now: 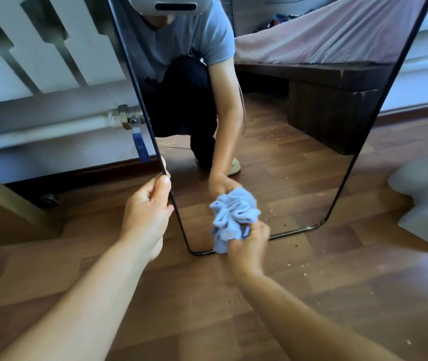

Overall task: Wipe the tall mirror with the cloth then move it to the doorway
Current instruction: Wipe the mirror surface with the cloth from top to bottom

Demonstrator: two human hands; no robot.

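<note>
A crouching person steadies the mirror (272,126), which stands on the wood floor (311,282) with its base at 12 o'clock from the hands. The left hand (146,212) is clenched on the dark frame's edge at 10 o'clock. The right hand (249,246), grip closed around a bunched blue cloth (231,217), presses it to the lower glass, apparently touching. A bed (337,35) shows in the reflection; a radiator (38,48) stands at 11 o'clock.
</note>
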